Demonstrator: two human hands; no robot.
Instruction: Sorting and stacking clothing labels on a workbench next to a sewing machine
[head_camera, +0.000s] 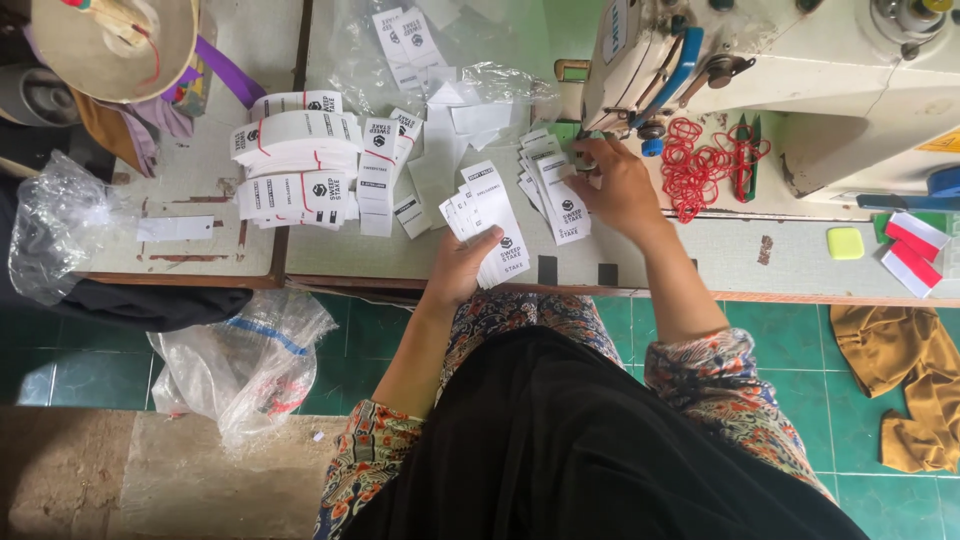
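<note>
Nearest me, my left hand (462, 268) sits just over the tabletop's (700, 262) front edge, wrist bent up, fingers curled round a fanned stack of labels (492, 228): thin white woven strips, long and rectangular, with small dark printing. The thumb presses on top of the stack and the fingers close underneath it. The forearm comes up bare from a patterned sleeve (372, 455).

A little farther in and to the right, my right hand (618, 188) lies palm down, fingers stretched toward the sewing machine (800, 70). Its fingertips rest on a second pile of labels (553, 190), splayed loosely on the pale, scuffed surface; I cannot tell whether it grips any or only presses them flat.

Toward the left edge lie banded bundles of labels (298, 165), each tied with a red rubber band. Just right of my right hand a heap of loose red rubber bands (700, 165) lies at the machine's foot. Beyond, crinkled clear plastic bags (440, 50) cover the far side.

Bare room shows along the front edge to the right, up to a small yellow square (845, 243) and red-and-white strips (912, 250).
</note>
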